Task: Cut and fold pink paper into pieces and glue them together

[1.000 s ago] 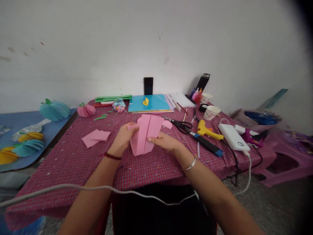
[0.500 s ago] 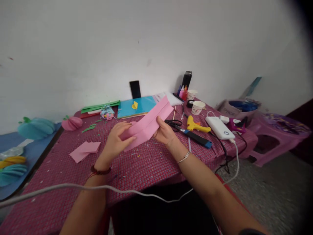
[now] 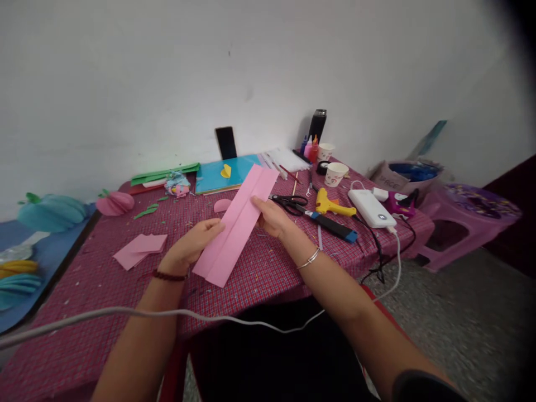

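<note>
A long pink paper strip (image 3: pixel 237 229) with a lengthwise crease is held tilted above the table, its upper end pointing away and to the right. My left hand (image 3: pixel 199 241) pinches its left edge. On the opposite edge, my right hand (image 3: pixel 271 216) grips with the thumb on top and the fingers mostly hidden underneath. Behind the strip lies a small rounded pink paper piece (image 3: pixel 221 205). Several cut pink paper pieces (image 3: pixel 140 249) rest on the checked tablecloth, left of my left hand. Black-handled scissors (image 3: pixel 293 204) lie just beyond my right hand.
Right of the scissors are a black-and-blue tool (image 3: pixel 335 228), a yellow glue gun (image 3: pixel 333 204) and a white power bank (image 3: pixel 371 209). Paper cups (image 3: pixel 335 174) stand behind. A white cable (image 3: pixel 201 316) crosses in front of me. Paper pumpkins (image 3: pixel 115 204) sit at the left.
The pink strip has been turned to face up flatter, and its lower end now points more toward me. My left hand has closed from a looser, spread hold to a pinch on its edge.
</note>
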A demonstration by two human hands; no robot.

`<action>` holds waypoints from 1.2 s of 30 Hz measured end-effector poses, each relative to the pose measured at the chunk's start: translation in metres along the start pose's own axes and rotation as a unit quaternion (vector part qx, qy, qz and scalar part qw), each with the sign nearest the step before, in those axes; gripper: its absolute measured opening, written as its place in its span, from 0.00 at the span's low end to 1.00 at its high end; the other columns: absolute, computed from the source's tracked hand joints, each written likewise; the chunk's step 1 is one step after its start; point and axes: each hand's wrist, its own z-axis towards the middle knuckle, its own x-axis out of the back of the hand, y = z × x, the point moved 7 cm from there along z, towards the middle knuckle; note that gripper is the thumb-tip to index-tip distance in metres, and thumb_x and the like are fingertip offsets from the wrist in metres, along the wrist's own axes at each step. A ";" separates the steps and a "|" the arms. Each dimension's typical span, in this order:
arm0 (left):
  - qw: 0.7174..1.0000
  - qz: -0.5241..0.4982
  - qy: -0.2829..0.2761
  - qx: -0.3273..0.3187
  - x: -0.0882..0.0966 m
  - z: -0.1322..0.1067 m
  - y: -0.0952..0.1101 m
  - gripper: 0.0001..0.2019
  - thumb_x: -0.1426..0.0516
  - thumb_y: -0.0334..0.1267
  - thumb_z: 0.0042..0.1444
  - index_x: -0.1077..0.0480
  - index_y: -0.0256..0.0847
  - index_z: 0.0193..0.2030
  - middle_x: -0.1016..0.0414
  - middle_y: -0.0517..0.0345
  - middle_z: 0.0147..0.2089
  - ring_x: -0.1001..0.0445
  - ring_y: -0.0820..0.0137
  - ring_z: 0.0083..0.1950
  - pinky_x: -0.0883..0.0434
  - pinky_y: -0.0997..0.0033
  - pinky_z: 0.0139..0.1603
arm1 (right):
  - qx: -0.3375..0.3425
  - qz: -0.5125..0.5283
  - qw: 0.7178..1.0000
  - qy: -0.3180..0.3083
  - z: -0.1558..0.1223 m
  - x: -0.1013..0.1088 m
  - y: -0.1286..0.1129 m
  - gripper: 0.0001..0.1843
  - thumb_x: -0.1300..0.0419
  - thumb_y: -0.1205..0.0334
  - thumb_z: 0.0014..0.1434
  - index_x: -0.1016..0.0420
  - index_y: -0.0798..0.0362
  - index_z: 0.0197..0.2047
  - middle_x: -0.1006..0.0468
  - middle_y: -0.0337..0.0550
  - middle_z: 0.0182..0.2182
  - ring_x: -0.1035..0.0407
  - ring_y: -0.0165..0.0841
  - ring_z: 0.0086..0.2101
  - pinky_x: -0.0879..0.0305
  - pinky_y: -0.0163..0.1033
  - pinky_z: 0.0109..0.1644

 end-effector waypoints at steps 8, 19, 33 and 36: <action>0.988 -0.140 -0.036 0.050 -0.012 0.010 -0.021 0.16 0.29 0.42 0.39 0.21 0.36 0.33 0.18 0.51 0.31 0.25 0.69 0.27 0.26 0.69 0.31 | -0.025 -0.023 0.992 -0.125 -0.018 -0.030 -0.009 0.26 0.36 0.41 0.54 0.29 0.51 0.48 0.19 0.45 0.41 0.24 0.35 0.37 0.24 0.39 0.38; 0.979 -0.196 -0.035 0.044 -0.010 0.008 -0.022 0.14 0.29 0.41 0.40 0.21 0.34 0.32 0.19 0.52 0.27 0.25 0.70 0.24 0.25 0.70 0.29 | -0.017 -0.052 0.988 -0.146 -0.019 -0.034 -0.009 0.27 0.27 0.52 0.45 0.26 0.51 0.47 0.18 0.41 0.40 0.23 0.33 0.36 0.24 0.40 0.42; 0.985 -0.173 -0.013 -0.005 -0.012 0.002 -0.012 0.18 0.27 0.39 0.35 0.21 0.37 0.34 0.19 0.54 0.31 0.26 0.69 0.26 0.29 0.71 0.29 | -0.020 -0.085 0.992 -0.092 -0.015 -0.024 -0.008 0.19 0.28 0.50 0.46 0.29 0.53 0.32 0.25 0.31 0.17 0.36 0.22 0.15 0.44 0.24 0.15; 0.985 -0.171 -0.010 -0.011 -0.012 0.002 -0.011 0.17 0.28 0.40 0.37 0.21 0.37 0.34 0.19 0.56 0.30 0.26 0.71 0.26 0.30 0.72 0.28 | -0.023 -0.082 0.992 -0.095 -0.015 -0.024 -0.007 0.20 0.27 0.50 0.45 0.29 0.53 0.32 0.22 0.34 0.18 0.32 0.23 0.16 0.37 0.25 0.18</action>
